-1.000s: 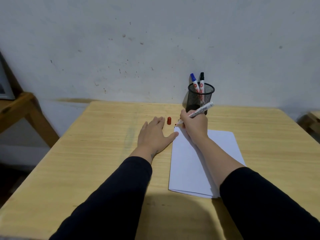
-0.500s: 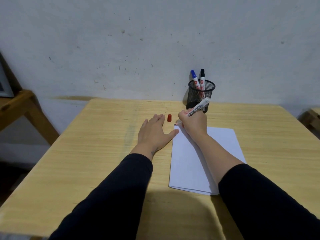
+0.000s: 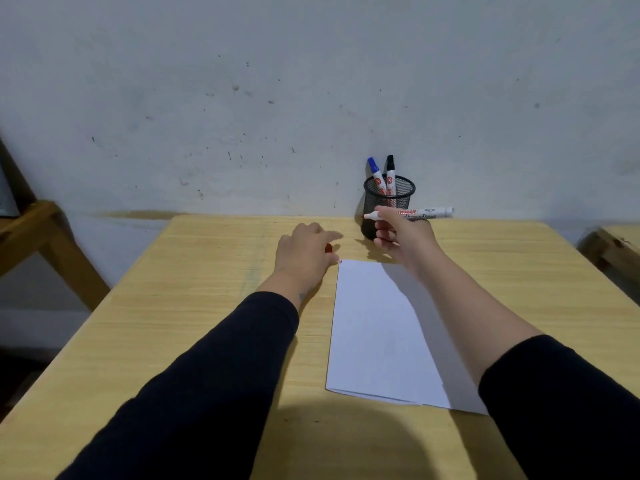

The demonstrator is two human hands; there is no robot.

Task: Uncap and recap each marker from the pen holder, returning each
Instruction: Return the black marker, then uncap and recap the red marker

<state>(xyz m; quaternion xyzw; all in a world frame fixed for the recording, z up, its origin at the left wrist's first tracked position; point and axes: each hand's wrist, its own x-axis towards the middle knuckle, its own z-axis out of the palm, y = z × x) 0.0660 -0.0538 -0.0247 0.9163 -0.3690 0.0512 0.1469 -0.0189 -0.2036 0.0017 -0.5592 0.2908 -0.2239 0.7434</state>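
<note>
My right hand (image 3: 403, 239) holds an uncapped white marker (image 3: 420, 213) level above the table, its tip pointing left in front of the black mesh pen holder (image 3: 389, 194). A blue-capped marker (image 3: 375, 173) and a black-capped marker (image 3: 390, 171) stand in the holder. My left hand (image 3: 304, 254) curls over the red cap (image 3: 328, 248) on the table, its fingers closing around it; only a sliver of the cap shows.
A white sheet of paper (image 3: 377, 334) lies on the wooden table (image 3: 194, 334), with small red marks (image 3: 340, 261) at its top left corner. The wall stands just behind the holder. Wooden furniture (image 3: 41, 237) sits at the left and right edges.
My right hand has lifted the marker off the paper and turned it level, tip to the left. My left hand has moved forward from lying flat and curled over the red cap.
</note>
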